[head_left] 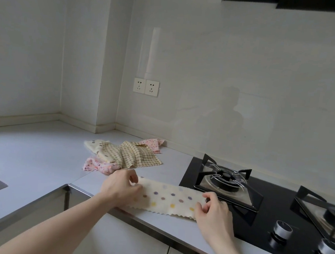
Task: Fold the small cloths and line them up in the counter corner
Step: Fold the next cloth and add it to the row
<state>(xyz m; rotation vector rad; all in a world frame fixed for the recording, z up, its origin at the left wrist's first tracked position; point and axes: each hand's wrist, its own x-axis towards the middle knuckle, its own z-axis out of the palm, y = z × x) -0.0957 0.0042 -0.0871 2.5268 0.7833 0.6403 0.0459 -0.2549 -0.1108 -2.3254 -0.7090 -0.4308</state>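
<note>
1. Centrally, a cream dotted cloth [171,200], folded into a long strip, lies on the bench [38,156] beside the hob [257,205].
2. Left hand [119,187] and right hand [214,211] each pinch one end.
3. Unfolded cloths [127,155] overlap behind, partly hiding one another.
4. No writing is legible.
</note>
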